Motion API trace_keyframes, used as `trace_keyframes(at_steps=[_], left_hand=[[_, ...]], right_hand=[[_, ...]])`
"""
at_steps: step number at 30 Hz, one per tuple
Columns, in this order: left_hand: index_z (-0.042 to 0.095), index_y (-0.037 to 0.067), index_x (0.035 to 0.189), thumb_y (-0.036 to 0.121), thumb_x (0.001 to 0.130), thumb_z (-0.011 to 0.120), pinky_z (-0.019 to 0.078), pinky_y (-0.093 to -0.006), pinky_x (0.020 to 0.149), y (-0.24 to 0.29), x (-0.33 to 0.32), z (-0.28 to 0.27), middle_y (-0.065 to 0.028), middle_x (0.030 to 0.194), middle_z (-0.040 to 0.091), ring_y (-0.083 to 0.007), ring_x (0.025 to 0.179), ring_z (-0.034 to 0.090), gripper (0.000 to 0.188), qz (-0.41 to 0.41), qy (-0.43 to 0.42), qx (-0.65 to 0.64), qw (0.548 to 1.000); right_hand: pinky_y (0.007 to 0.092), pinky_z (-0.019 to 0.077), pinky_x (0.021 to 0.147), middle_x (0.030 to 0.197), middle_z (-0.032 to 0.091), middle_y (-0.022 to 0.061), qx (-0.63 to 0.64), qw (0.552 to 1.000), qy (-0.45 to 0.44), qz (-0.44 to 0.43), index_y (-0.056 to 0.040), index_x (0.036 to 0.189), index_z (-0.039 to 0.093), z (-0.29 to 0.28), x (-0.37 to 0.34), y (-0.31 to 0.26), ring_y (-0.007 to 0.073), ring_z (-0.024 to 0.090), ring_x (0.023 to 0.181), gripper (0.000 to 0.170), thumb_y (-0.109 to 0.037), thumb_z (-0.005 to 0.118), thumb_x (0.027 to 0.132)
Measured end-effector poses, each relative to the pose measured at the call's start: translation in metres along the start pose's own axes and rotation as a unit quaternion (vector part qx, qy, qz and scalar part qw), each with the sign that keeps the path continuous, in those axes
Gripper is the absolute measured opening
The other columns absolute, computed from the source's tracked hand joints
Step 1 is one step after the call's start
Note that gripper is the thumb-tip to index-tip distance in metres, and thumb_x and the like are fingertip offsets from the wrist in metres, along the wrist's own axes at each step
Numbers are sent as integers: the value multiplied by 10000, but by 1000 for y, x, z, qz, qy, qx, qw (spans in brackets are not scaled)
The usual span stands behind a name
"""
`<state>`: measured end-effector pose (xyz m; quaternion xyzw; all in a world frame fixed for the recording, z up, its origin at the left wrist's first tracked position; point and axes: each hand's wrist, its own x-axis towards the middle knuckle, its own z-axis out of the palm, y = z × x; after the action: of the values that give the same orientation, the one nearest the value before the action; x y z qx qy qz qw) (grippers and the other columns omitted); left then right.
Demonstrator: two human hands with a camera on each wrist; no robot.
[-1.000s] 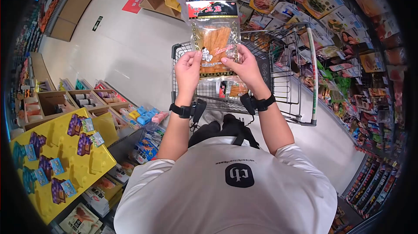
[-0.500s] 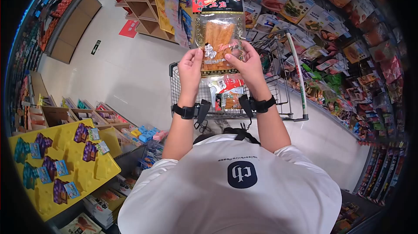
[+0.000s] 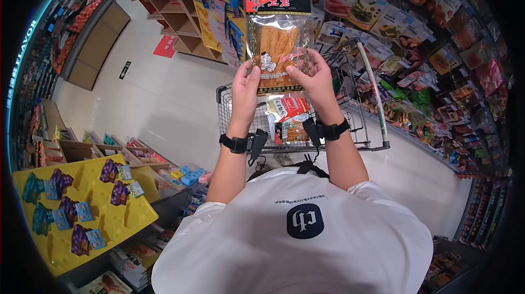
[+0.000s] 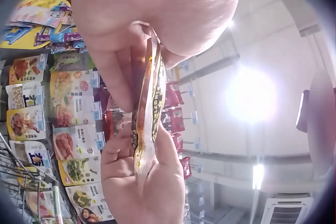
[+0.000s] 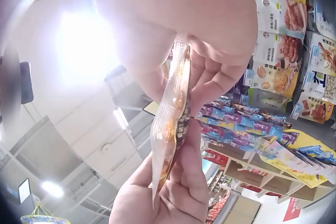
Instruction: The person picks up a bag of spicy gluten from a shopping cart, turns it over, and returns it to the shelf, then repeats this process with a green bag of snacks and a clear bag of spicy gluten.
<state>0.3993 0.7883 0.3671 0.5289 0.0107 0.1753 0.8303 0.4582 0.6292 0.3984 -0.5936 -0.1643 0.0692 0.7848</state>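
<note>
- So the snack pack (image 3: pixel 280 45), clear window with orange-brown strips inside, is in front of the person, between both hands, black-and-red header at its far end.
- Left hand (image 3: pixel 244 89) pinches the pack's left edge toward the near end, thumb on the front side.
- Right hand (image 3: pixel 318 85) has the right edge pretty much the same way, thumb lying over the printed front, other fingers curled behind it.
- Both wrist views show the pack edge-on, so neither grip is wide, just a narrow pinch around thin plastic.
- Just nearer than the pack, more bagged snacks (image 3: pixel 295 109) sit in the shopping cart (image 3: pixel 372 92), whose handle is off to the right.
- Right side: rows of hanging food packs (image 3: pixel 372 12).
- Near left: a yellow display board (image 3: pixel 117 225) with small purple and teal items.
- Far left: wooden shelves (image 3: pixel 170 12), plus a red floor sign (image 3: pixel 165 46).
</note>
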Motion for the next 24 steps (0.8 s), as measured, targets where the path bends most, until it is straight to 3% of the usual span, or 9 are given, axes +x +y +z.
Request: trace_keyframes(at_steps=[8, 16, 24], left_hand=[[485, -9, 1220, 196, 1003, 448, 463, -263, 889, 15, -1, -9, -78, 1138, 604, -113, 1023, 578, 301, 20, 14, 9, 1000], [476, -9, 1237, 216, 1007, 444, 462, -257, 881, 21, 0, -20, -73, 1115, 610, -106, 1003, 578, 324, 57, 45, 46, 996], [466, 31, 1011, 222, 1009, 454, 446, -222, 774, 26, -4, -22, -38, 945, 610, -50, 852, 542, 191, 61, 57, 20, 996]], right_hand=[[205, 503, 751, 968, 569, 15, 22, 999, -37, -3, 24, 1213, 490, 16, 5, -1, 60, 536, 881, 481, -33, 719, 794], [223, 446, 827, 996, 634, 37, 68, 997, -28, 25, 30, 1206, 525, 25, 11, 1, 74, 570, 909, 305, -160, 527, 967], [206, 426, 768, 857, 658, 23, 105, 993, -9, 54, 22, 1113, 616, 29, 10, -1, 57, 558, 815, 296, -214, 491, 987]])
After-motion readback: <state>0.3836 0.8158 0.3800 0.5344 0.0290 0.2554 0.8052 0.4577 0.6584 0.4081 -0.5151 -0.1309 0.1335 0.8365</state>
